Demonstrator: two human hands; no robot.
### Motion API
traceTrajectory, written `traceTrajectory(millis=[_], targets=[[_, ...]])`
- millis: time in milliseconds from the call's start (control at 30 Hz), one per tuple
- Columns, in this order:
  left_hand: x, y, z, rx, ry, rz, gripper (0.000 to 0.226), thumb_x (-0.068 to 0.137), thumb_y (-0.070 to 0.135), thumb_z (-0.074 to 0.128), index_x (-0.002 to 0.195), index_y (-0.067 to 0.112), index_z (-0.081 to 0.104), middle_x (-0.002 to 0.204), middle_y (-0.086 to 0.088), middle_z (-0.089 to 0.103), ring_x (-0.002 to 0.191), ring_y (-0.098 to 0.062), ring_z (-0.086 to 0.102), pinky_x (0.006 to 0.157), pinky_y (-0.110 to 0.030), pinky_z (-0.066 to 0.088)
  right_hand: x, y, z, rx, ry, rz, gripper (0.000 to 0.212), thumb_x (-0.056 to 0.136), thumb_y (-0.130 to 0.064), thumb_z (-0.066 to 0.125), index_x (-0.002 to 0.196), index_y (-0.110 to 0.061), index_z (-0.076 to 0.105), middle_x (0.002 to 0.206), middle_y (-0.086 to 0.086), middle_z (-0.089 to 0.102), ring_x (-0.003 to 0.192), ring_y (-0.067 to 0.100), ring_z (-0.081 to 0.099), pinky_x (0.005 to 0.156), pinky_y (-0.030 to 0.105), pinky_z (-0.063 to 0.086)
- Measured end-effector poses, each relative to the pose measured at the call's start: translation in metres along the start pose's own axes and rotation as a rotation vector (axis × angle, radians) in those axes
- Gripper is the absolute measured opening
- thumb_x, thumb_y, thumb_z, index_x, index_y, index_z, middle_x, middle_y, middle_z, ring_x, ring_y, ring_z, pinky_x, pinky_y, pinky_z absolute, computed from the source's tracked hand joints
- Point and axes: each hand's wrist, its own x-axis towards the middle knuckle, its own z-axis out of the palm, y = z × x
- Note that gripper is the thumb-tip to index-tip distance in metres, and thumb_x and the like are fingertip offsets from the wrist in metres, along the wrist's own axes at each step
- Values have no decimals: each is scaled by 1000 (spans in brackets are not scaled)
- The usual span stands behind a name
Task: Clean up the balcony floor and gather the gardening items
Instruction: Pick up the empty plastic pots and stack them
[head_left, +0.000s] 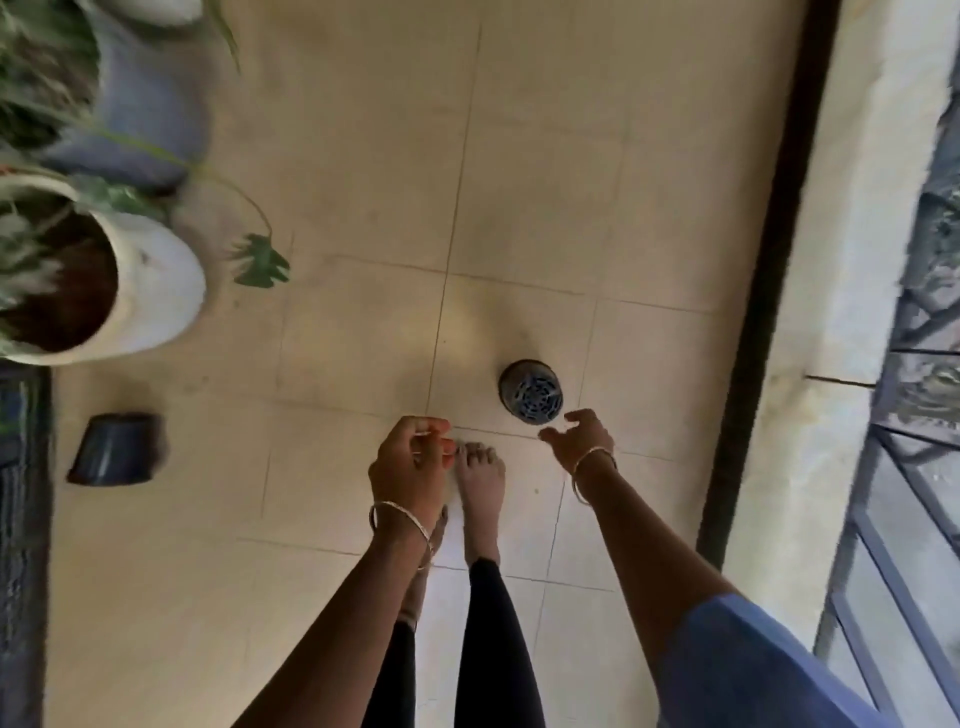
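Right hand: the right hand (579, 441) hangs low over the floor (571, 182), fingers spread and slightly bent, grip released, with nothing in it.
Left hand: the left hand (410, 467) is beside it, fingers curled in toward the thumb; I cannot tell whether the grip pinches something small or is clenched on nothing (the fingertips are blurred).
Small black pot: the small black pot (532, 396) lies tipped on the tiles, its slotted bottom facing the camera. It is just beyond the right hand's fingertips and apart from them.
Second dark pot: the second dark pot (115, 450) lies on its side well to the left, near the dark mat (21, 493) at the frame's edge.
White planter: the white planter (161, 291) stands at the left, with brown soil and pale blurred foliage inside.
Blue-grey planter: the blue-grey planter (150, 104) stands just behind the white one and also holds greenery.
Leaf: a green leaf (261, 261) on a thin stem arches out over the tiles beside the white planter.
Feet: a bare foot (480, 483) is planted between the two hands; the other is mostly hidden under the left wrist.
Wrists: thin metal bangles (592, 462) circle both wrists.
Right edge: a dark strip (769, 260) borders the tiles, then a pale ledge, then a metal railing (914, 415).
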Motion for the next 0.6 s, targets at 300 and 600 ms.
traceTrajectory(millis=[300, 600], targets=[[36, -76, 19, -16, 25, -155, 18, 99, 26, 55, 99, 13, 68, 88, -6, 73, 79, -23, 72, 73, -40, 59, 95, -3, 70, -553, 65, -277, 105, 68, -32, 87, 149, -25, 20, 156, 12, 14, 138, 40, 26, 104, 47, 42], [34, -92, 8, -159, 71, -320, 15, 98, 29, 58, 103, 17, 66, 94, -4, 72, 82, -22, 72, 79, -43, 60, 90, -11, 71, -245, 205, -313, 89, 58, -37, 87, 135, -30, 41, 126, 10, 48, 106, 35, 54, 90, 45, 53]])
